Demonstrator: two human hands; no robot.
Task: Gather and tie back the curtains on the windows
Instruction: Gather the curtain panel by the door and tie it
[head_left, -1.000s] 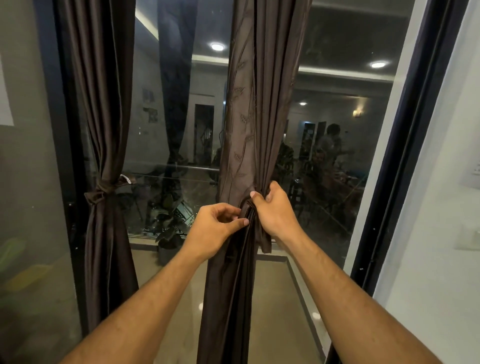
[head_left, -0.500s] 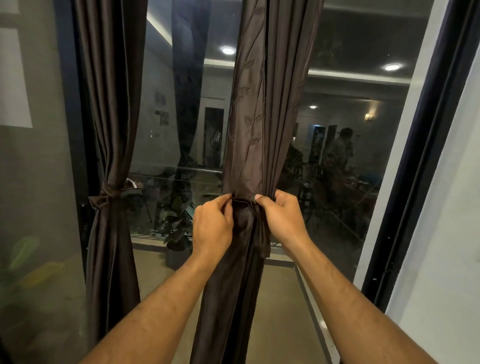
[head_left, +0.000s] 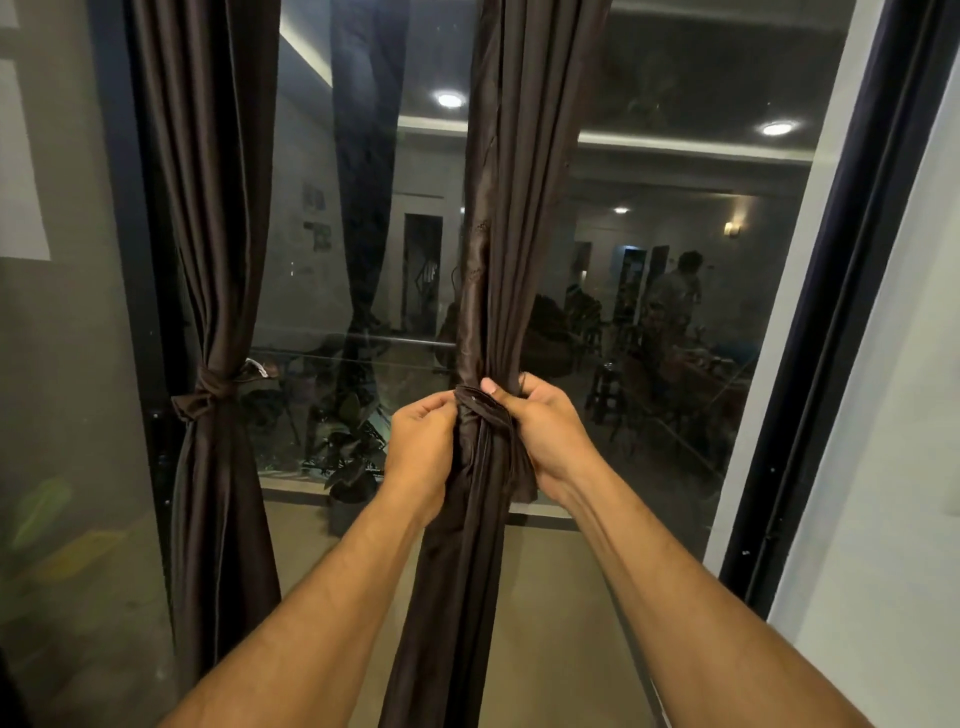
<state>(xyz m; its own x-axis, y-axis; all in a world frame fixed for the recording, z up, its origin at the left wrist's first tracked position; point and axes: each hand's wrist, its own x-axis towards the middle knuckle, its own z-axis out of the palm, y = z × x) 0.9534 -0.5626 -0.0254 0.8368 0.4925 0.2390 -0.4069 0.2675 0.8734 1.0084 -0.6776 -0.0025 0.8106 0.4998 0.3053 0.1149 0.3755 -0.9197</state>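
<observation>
Both hands at waist of middle curtain (head_left: 498, 260), gathered into tight bundle before window glass (head_left: 649, 260). Left hand (head_left: 421, 447) curled against bundle's left side, fingertips hidden behind fabric. Right hand (head_left: 545, 431) grips tie band (head_left: 480, 402) wrapped round bundle, thumb on top, other fingers hidden behind. Band's ends hard to trace among dark folds. Left curtain (head_left: 208, 260) by window frame (head_left: 111, 208) already knotted. Curtain tops and hems cut off. Reflections blur view through glass.
</observation>
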